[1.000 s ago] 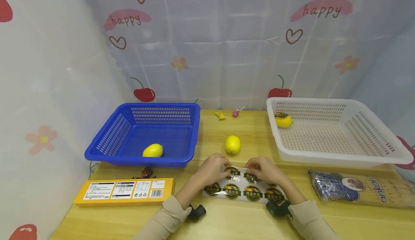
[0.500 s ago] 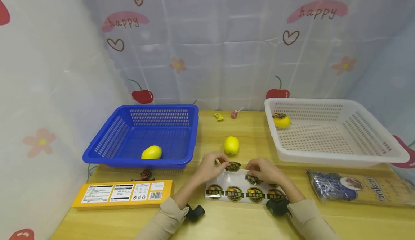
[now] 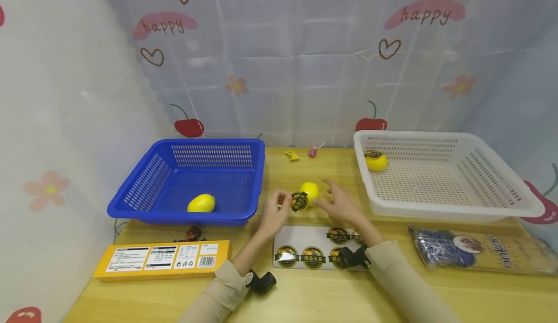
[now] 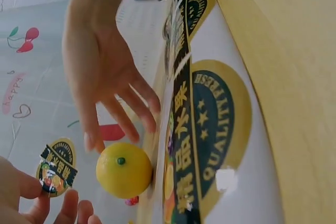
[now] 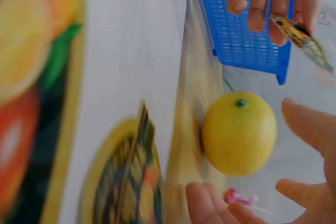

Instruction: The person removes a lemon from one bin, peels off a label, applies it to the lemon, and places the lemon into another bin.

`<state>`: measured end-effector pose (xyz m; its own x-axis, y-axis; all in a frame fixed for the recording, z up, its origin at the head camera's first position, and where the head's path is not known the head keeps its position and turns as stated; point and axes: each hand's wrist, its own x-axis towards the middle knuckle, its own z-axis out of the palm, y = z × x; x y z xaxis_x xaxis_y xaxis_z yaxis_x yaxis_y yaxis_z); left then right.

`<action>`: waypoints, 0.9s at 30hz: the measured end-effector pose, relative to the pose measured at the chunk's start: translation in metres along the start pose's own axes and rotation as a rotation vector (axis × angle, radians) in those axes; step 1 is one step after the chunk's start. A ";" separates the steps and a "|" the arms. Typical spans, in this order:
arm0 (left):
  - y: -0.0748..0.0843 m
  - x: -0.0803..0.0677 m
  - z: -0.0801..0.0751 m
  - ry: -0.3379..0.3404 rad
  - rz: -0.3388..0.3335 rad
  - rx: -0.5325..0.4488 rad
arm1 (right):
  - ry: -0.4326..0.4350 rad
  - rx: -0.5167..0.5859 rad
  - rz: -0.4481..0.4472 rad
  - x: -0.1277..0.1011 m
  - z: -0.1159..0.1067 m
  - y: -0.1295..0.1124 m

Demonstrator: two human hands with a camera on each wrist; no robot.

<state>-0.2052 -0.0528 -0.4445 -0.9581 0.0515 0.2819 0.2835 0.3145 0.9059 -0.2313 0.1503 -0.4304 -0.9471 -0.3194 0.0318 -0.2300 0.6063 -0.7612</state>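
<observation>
My left hand (image 3: pixel 274 215) pinches a round black-and-gold sticker (image 3: pixel 299 201) between thumb and fingers, held up in front of a yellow lemon (image 3: pixel 310 190). In the left wrist view the sticker (image 4: pixel 56 167) stands apart from the lemon (image 4: pixel 124 170). My right hand (image 3: pixel 342 206) reaches to the lemon's right side with fingers spread. The right wrist view shows its thumb and fingers around the lemon (image 5: pixel 239 133), with gaps between. Below the hands lies a white sticker sheet (image 3: pixel 301 236) bearing several more such labels, partly covered by the right wrist.
A blue basket (image 3: pixel 257 177) with one lemon (image 3: pixel 202 203) stands left. A white basket (image 3: pixel 457 210) with a stickered lemon (image 3: pixel 376 161) stands right. Around are a yellow box (image 3: pixel 163 260), a pasta bag (image 3: pixel 484 250), a small yellow packet (image 3: pixel 291 155) and a lollipop (image 3: pixel 313 152).
The left hand has peeled the sticker off the sheet and carried it forward to the lemon. My right hand has let go of the sheet and moved forward to the lemon, its fingers spreading.
</observation>
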 end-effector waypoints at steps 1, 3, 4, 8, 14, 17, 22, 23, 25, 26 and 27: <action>0.000 0.001 0.000 0.017 -0.005 -0.005 | -0.017 0.049 0.025 0.005 0.003 0.000; 0.001 0.001 0.001 0.044 -0.012 -0.004 | -0.050 0.145 0.075 0.014 0.008 0.000; 0.001 0.002 0.001 0.055 -0.013 -0.002 | -0.053 0.177 0.095 0.019 0.011 0.001; 0.002 0.003 0.000 0.082 -0.045 -0.005 | -0.019 0.109 0.057 0.031 0.019 0.001; 0.007 0.006 -0.003 0.100 -0.083 -0.049 | -0.013 -0.008 -0.089 0.039 0.027 0.000; 0.007 0.008 -0.003 0.102 -0.079 -0.073 | -0.019 0.009 -0.133 0.039 0.028 0.001; 0.005 0.012 -0.003 0.092 -0.071 -0.074 | -0.145 0.433 -0.065 0.039 0.021 0.009; 0.006 0.013 -0.004 0.085 -0.068 -0.060 | -0.177 0.553 -0.039 0.039 0.019 0.011; 0.011 0.016 -0.006 0.058 -0.053 -0.024 | -0.233 0.747 0.027 0.039 0.012 0.011; 0.013 0.018 -0.007 0.037 -0.045 0.001 | -0.256 0.810 0.054 0.040 0.009 0.011; 0.016 0.020 -0.008 0.014 -0.023 0.033 | -0.272 0.851 0.081 0.040 0.006 0.011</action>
<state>-0.2197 -0.0542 -0.4221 -0.9634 0.0308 0.2662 0.2601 0.3463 0.9013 -0.2707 0.1394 -0.4412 -0.8424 -0.5263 -0.1155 0.1819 -0.0760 -0.9804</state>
